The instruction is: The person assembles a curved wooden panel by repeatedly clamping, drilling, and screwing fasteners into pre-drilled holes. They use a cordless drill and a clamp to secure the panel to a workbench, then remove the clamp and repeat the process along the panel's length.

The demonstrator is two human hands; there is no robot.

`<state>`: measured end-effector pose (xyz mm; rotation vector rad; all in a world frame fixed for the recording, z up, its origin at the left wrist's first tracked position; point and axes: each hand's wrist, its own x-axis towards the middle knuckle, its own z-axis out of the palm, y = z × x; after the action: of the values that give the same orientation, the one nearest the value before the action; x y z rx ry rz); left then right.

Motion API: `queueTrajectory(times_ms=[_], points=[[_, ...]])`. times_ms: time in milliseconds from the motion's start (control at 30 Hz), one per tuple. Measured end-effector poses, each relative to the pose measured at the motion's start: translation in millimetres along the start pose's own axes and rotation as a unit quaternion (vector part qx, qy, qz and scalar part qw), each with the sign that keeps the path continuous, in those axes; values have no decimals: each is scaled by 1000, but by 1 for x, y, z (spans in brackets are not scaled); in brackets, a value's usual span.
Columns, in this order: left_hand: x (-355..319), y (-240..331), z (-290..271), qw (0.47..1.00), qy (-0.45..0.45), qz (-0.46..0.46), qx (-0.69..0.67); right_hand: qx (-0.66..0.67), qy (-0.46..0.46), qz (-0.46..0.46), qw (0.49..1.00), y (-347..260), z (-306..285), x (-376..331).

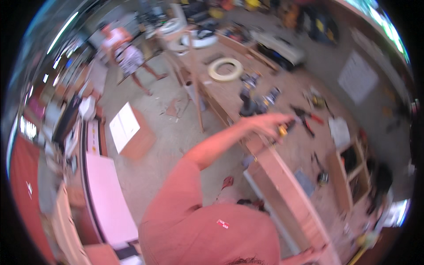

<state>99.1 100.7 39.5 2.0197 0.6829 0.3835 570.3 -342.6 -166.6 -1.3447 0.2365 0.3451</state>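
Note:
My left arm, in a red sleeve, stretches across to the cluttered workbench (291,163). My left hand (267,126) is closed round a small yellow and dark tool (282,130), too blurred to name. Just beyond it lie red-handled pliers (311,119). Below the hand, a long wooden frame (282,172) runs along the bench edge toward the lower right. What seems to be my right hand (311,255) is at the near end of this frame, its fingers unclear.
Cordless drills (251,104) and a cream roll (225,70) lie farther along the bench. A small wooden box frame (351,174) stands at its right. On the floor at left is a cardboard box (132,132). Another person (123,51) stands at the back left.

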Motion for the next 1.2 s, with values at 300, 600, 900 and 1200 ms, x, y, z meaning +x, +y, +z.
queueTrajectory(times_ms=[300,600,900,1200], points=[[2,-49,0,992,-14,77,97,-94,-84,-40,991,22,104,-6],[2,-64,1,989,11,88,117,-128,-87,-61,986,38,123,-17],[5,-61,0,989,69,93,97,-288,-167,-375,865,43,-22,43],[15,20,54,994,94,46,-7,94,94,-15,991,-32,71,-47]])
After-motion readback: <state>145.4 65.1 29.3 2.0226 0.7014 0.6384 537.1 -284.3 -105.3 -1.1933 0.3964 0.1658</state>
